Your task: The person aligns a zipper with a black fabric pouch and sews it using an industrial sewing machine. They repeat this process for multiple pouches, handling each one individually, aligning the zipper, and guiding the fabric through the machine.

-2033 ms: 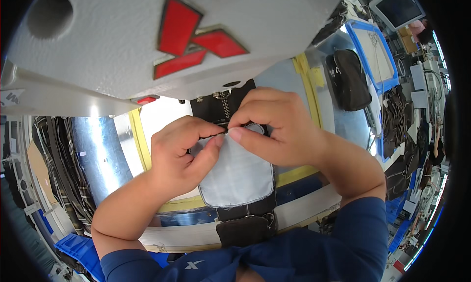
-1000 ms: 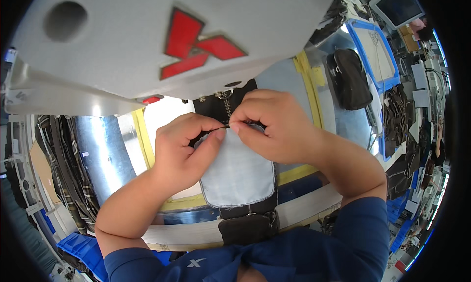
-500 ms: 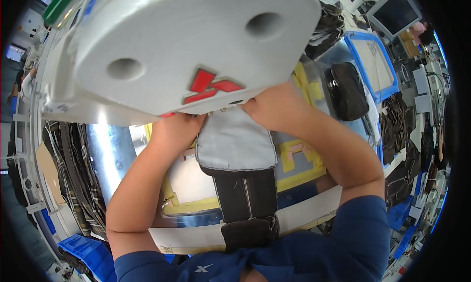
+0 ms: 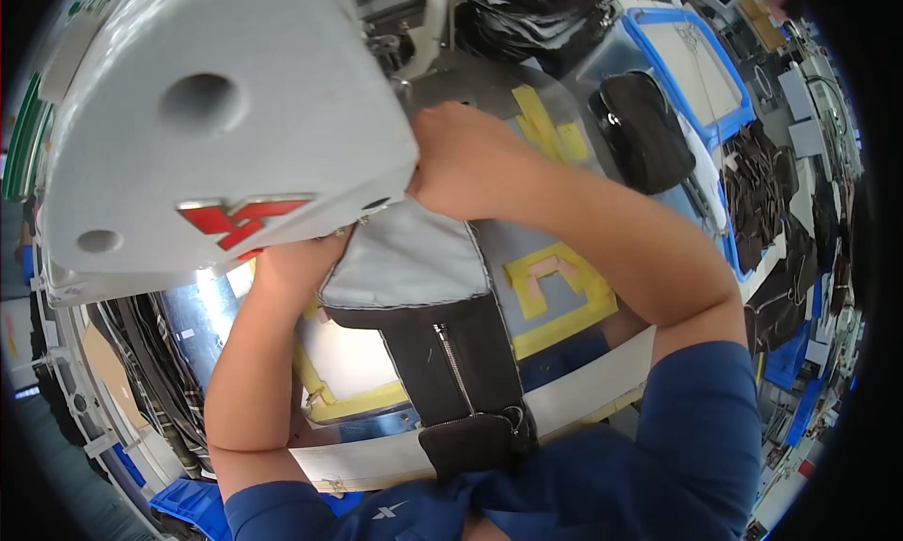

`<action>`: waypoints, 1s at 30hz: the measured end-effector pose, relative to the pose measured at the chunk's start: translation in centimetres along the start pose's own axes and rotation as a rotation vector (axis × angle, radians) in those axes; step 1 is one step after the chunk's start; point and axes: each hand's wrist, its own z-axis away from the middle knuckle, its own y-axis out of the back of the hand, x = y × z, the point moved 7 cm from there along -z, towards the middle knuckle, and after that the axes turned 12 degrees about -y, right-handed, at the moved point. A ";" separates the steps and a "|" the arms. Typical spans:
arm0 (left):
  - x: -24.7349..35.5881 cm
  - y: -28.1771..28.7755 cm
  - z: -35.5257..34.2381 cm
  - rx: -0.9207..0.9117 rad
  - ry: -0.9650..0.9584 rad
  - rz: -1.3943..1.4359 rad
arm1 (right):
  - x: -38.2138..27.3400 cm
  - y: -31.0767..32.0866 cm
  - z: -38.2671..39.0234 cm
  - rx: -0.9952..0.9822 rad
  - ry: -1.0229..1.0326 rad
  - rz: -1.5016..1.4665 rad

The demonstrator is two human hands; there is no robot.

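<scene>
A partly sewn black bag piece (image 4: 451, 358) with a grey lining (image 4: 414, 268) lies over the work surface, its near end hanging toward my body. A metal zipper (image 4: 453, 367) runs down its dark part to a black pouch-like end (image 4: 475, 442). The far edge of the lining passes under a big white sewing machine head (image 4: 263, 99). My left hand (image 4: 303, 259) is at the lining's left edge, its fingers hidden behind the machine head. My right hand (image 4: 461, 160) is closed, fingers curled in at the lining's far right edge beside the machine head.
Yellow tape (image 4: 555, 320) marks the metal work plate. At the right are a finished black pouch (image 4: 644, 132) and a blue-rimmed tray (image 4: 696, 71). Dark fabric is piled at the back (image 4: 536, 19); plaid and dark pieces (image 4: 150, 372) hang left, above a blue bin (image 4: 193, 503).
In view, the machine head has shifted left and tilted. The bag piece's far end has turned left, and my right hand has moved up and left, uncovering more of the fabric pile behind.
</scene>
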 end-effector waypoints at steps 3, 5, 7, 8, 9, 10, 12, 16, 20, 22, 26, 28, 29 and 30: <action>-0.8 -0.2 0.2 -0.012 0.049 0.012 | 0.1 -0.3 -0.5 -0.004 0.019 0.004; -1.0 -0.2 0.1 -0.010 0.024 -0.014 | 0.1 -0.5 -0.8 -0.032 0.016 -0.004; -0.7 -0.1 0.0 -0.005 0.038 0.009 | 0.1 -0.6 -0.9 -0.047 0.014 0.010; -0.7 -0.1 0.0 -0.011 0.051 0.012 | 0.1 -0.6 -1.0 -0.046 0.010 0.016; -0.7 -0.1 0.0 -0.017 0.065 0.014 | 0.2 -0.7 -1.0 -0.045 0.007 0.023; -0.4 -0.1 0.0 -0.021 0.065 0.014 | 0.3 -0.6 -1.0 -0.045 0.007 0.032; 0.0 0.0 -0.1 -0.028 0.066 0.013 | 0.1 -0.2 -0.7 -0.068 -0.017 0.040; -0.2 -0.2 0.1 -0.059 0.110 0.012 | 0.4 -0.6 -1.0 -0.022 -0.025 0.011; -0.4 -0.6 0.3 -0.083 0.194 0.055 | 0.3 -0.1 -0.4 -0.024 -0.023 0.007; -0.4 -0.7 0.5 -0.079 0.248 0.084 | 0.6 -0.4 -0.7 0.018 0.006 0.061; -0.6 -0.9 0.7 -0.087 0.296 0.111 | 2.1 -1.0 -1.2 0.070 0.081 0.017; -0.6 -1.0 0.9 -0.086 0.297 0.124 | 2.2 -0.9 -1.1 0.071 0.093 0.015; -0.7 -1.0 1.1 -0.088 0.312 0.134 | 2.2 -1.0 -1.2 0.062 0.093 0.025; -0.8 -1.0 1.2 -0.094 0.319 0.139 | 2.1 -1.1 -1.2 0.054 0.094 0.036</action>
